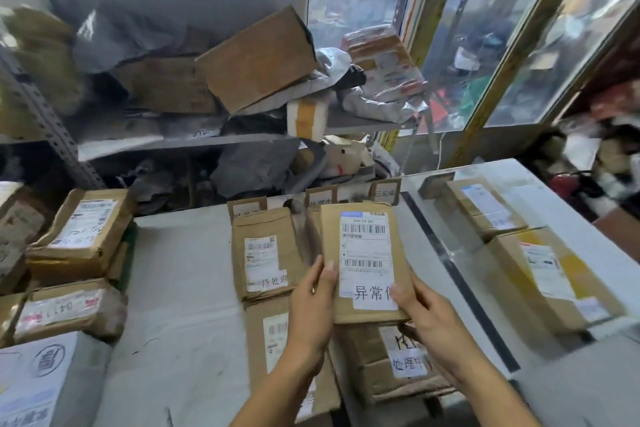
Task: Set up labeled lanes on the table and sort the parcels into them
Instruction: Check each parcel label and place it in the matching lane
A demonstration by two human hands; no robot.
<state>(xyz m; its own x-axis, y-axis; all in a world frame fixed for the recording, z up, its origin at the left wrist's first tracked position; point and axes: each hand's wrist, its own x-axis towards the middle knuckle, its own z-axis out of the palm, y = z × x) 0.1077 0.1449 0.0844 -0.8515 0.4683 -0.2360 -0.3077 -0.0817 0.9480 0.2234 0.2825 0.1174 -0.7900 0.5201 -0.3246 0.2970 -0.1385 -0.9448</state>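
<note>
I hold a flat brown parcel [363,253] with a white barcode label and a handwritten tag above the table's middle. My left hand [313,308] grips its lower left edge and my right hand [429,319] grips its lower right corner. Below it lies a crumpled brown parcel [391,371] with a white tag. To the left, a brown parcel [265,253] rests on another brown parcel [273,350]. Three cardboard lane labels [320,199] stand at the table's far edge. The white table [183,288] carries all of these.
A pile of brown parcels [79,229] and a white box [38,381] sit at the left. Two brown parcels [550,274] lie under a clear cover at the right. Metal shelves [180,142] crammed with boxes and grey bags stand behind the table.
</note>
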